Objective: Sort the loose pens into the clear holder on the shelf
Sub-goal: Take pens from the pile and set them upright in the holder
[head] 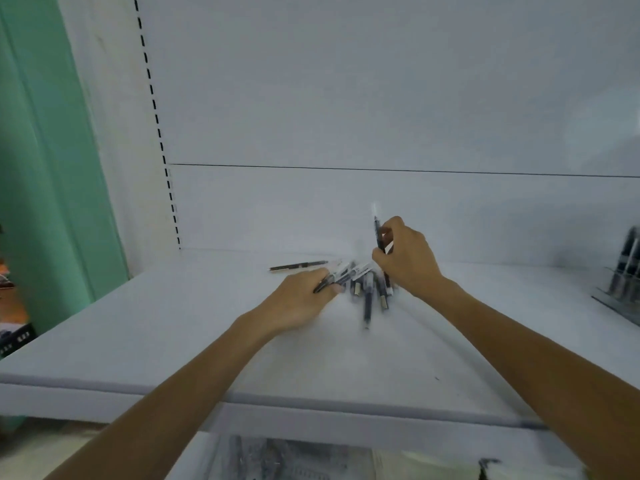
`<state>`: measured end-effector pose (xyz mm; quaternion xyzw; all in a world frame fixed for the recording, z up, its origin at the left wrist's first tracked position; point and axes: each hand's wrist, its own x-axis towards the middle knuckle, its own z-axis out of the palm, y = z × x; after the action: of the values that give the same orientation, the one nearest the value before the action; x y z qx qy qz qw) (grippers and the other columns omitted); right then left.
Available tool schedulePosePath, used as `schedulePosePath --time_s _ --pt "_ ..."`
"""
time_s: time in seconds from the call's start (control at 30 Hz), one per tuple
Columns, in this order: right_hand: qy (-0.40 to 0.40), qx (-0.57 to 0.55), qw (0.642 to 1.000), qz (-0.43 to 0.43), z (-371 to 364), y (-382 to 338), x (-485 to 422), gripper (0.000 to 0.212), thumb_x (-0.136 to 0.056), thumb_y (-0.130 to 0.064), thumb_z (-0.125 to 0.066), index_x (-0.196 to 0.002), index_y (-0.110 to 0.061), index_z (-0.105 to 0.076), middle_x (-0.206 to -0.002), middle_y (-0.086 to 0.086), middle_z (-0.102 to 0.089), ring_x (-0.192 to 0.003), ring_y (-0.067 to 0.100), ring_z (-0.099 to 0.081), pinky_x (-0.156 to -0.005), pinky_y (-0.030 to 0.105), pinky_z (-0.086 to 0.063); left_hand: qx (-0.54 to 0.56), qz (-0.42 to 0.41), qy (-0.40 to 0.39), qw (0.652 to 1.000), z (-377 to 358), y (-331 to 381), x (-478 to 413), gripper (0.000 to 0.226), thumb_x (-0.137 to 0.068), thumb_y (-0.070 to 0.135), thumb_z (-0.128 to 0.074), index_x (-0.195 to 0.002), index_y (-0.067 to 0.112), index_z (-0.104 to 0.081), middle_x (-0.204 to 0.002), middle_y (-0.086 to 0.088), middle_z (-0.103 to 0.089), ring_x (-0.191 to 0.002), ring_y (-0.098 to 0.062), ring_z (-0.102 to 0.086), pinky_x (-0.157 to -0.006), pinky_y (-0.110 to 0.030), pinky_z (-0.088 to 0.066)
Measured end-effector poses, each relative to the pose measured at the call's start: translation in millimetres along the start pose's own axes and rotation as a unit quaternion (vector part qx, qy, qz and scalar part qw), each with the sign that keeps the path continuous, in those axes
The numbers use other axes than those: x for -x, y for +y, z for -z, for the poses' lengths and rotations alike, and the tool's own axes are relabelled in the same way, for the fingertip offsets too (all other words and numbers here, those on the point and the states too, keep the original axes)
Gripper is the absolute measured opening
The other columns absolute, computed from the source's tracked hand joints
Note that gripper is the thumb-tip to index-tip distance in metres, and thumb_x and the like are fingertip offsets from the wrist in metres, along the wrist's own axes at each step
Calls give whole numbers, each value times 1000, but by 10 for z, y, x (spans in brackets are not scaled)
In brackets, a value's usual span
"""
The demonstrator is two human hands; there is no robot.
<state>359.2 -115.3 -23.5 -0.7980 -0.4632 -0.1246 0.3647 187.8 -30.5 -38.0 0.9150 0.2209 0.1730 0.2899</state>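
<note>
Hands at work over a white shelf (156,334), both forearms reaching in from 6 o'clock. Right hand (408,261) at 1 o'clock of the pile (367,299), grip pinching a raised pen (377,232) between thumb and fingers. Raised pen near upright, top end toward 12 o'clock, clear of the shelf. Left hand (299,301) at 9 o'clock of the pile, palm down, grip curled round a dark pen (323,284). Dark pen slanted, lower end poking out toward 7 o'clock, upper end lost among the pile.

Pile flat on the shelf between the two hands, pens crossing one another, several with pale bands or labels, one long barrel pointing toward 6 o'clock. Too blurred for a count.

Lone pen (298,266) flat on the shelf at 12 o'clock of the left hand, apart from the pile, laid along the 9-to-3 line, near the back panel (346,98).

Holder (621,285) at 3 o'clock, on the same shelf, well apart from the pile and cut off by the right edge of the view. Dark pens standing tilted inside it; detail blurred.

Slotted upright (152,95) at 10 o'clock, beside the back panel. Green wall (41,168) at 9 o'clock. Blurred goods (277,459) below the shelf's front edge at 6 o'clock, kind impossible to tell.
</note>
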Motion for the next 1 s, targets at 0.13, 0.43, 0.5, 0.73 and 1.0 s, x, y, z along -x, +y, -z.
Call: schedulePosePath --time_s 0.13,0.43,0.5,0.73,1.0 --pt "41 -30 998 -42 330 212 169 38 -86 -13 -62 -118 -6 -43 -92 3 -59 -76 21 -57 -66 30 -45 5 -49 49 998 -196 274 -57 31 -97 28 -42 -69 14 -37 -67 3 -38 -59 -8 -35 -53 -21 -27" --pt "102 -48 991 -75 1142 804 640 91 -82 -3 -65 -148 -35 -10 -89 2 -63 -67 22 -64 -66 33 -56 106 -88 -11 990 -858 1110 -192 18 -99 24 -35 -87 13 -44 -77 3 -52 -66 -13 -47 -60 -28 -38" --pt "112 -48 989 -83 1374 981 750 90 -83 -1 -64 -147 -37 -13 -87 2 -63 -65 25 -65 -64 37 -58 131 -95 -32 986 -1031 1328 -218 19 -98 23 -35 -89 11 -46 -81 -4 -54 -67 -18 -47 -60 -31 -40" --pt "167 -24 982 -90 2232 1724 1156 72 -86 -2 -61 -142 -30 -26 -73 2 -57 -61 14 -57 -63 29 -55 169 -131 -69 975 -1705 2235 -329 28 -93 35 -49 -75 15 -42 -70 -2 -47 -62 -17 -43 -58 -30 -39" --pt "175 -11 983 -50 3026 2592 1266 69 -88 -5 -61 -142 -25 -24 -72 4 -53 -57 16 -52 -58 31 -52 242 -91 8 966 -2477 3043 -448 23 -93 21 -52 -72 19 -44 -62 -1 -51 -46 -10 -45 -39 -16 -39"
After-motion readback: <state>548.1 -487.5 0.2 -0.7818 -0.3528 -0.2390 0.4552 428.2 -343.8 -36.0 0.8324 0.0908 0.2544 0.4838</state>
